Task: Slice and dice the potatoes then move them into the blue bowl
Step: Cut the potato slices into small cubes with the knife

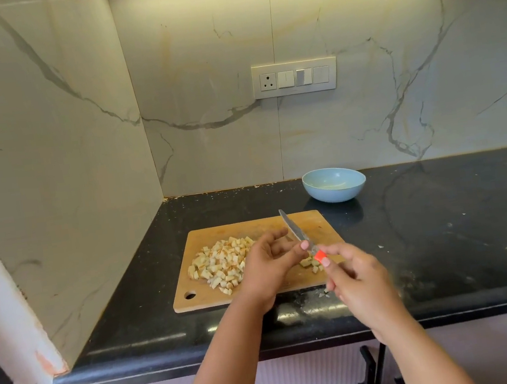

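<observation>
Diced potatoes (220,265) heaped just left of left hand (266,265), thumb touching knife (298,234) blade; right hand (358,278) grips handle.

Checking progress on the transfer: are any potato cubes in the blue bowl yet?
No, the blue bowl shows none; the potato cubes lie on the cutting board.
</observation>
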Demonstrator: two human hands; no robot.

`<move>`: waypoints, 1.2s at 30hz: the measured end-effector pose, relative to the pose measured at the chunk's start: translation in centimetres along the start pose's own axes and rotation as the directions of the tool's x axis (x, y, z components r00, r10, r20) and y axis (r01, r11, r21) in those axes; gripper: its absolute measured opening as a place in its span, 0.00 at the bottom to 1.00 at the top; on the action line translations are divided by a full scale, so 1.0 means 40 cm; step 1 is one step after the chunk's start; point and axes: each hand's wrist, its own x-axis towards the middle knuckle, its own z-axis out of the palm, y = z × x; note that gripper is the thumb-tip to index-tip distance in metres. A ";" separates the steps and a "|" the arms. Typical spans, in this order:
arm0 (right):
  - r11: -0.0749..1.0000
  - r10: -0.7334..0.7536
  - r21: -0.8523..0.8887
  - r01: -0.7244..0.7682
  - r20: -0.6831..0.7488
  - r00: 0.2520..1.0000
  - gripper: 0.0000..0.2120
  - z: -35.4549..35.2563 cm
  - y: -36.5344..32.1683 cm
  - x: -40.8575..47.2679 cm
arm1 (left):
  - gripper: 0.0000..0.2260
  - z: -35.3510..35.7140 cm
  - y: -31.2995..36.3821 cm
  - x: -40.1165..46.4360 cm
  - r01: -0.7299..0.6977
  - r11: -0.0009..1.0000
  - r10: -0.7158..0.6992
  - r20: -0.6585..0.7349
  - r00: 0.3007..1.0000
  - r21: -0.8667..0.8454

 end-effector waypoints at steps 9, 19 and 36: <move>0.987 -0.057 -0.141 0.073 0.116 0.992 0.10 0.014 0.016 -0.009 | 0.12 -0.020 0.008 0.013 0.056 0.949 -0.111 -0.162 0.980 -0.309; 0.997 0.028 -0.063 -0.038 -0.149 0.988 0.09 -0.074 0.083 0.099 | 0.16 -0.005 0.004 0.007 -0.128 0.445 0.347 -0.039 0.937 0.887; 0.995 -0.026 -0.098 0.005 -0.213 0.977 0.10 -0.043 0.136 0.134 | 0.12 0.082 -0.045 0.073 -0.267 0.075 0.009 0.267 0.964 0.961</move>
